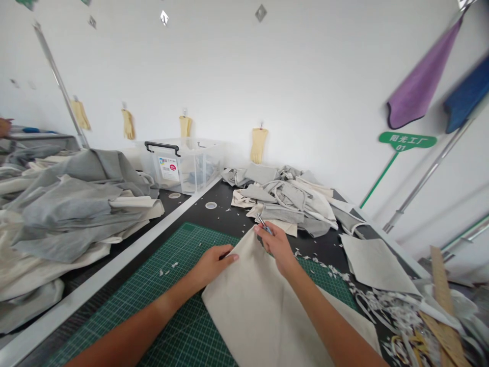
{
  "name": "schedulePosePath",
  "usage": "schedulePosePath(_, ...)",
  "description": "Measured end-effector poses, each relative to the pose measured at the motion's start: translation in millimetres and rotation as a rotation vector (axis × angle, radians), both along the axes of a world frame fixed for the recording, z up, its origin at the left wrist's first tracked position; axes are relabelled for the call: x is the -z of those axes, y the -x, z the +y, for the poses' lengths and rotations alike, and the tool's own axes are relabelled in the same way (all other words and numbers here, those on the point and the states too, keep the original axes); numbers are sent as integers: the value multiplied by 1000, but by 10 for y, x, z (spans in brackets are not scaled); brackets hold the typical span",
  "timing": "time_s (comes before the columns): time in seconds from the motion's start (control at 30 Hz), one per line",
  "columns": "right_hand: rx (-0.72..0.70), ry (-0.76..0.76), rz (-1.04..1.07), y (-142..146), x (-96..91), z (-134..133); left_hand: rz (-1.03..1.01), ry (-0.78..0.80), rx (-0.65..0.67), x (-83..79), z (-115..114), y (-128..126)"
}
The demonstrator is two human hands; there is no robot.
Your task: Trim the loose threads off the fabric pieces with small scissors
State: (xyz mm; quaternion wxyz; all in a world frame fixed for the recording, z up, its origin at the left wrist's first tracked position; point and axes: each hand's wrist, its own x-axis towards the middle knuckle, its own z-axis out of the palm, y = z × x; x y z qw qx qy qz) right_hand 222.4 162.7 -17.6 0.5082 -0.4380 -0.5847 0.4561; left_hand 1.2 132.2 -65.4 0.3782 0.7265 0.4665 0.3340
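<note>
A cream cloth piece [275, 311] lies over the green cutting mat [183, 255], its far corner raised between my hands. My left hand [212, 262] is closed on the cloth's left edge, thumb and fingers pinching it. Held in my right hand [277, 244] is a pair of small metal snips [264, 224], its tip pointing up and left past the cloth corner. The fingers of that hand also touch the corner. Most of the snips is hidden by the fingers. Small white scraps [168, 270] are scattered on the mat.
Grey and cream cloth is heaped behind my hands [282, 199] and at the left [76, 209]. A clear plastic box [198, 165] stands against the wall. At the right are a flat cloth piece [378, 262], a heap of trimmings [401, 311] and wooden rulers [443, 290].
</note>
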Motion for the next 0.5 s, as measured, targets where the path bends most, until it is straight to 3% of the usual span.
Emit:
schedulePosePath(0.23,140,-121,78,-531,-741,-124,2,30,129,-172,-26,-14)
schedulePosePath(0.33,187,-172,135,-731,-1072,-268,-16,58,148,-388,-36,-19)
schedulePosePath(0.5,291,-275,154,-980,-1519,-633,36,82,164,-897,-188,1)
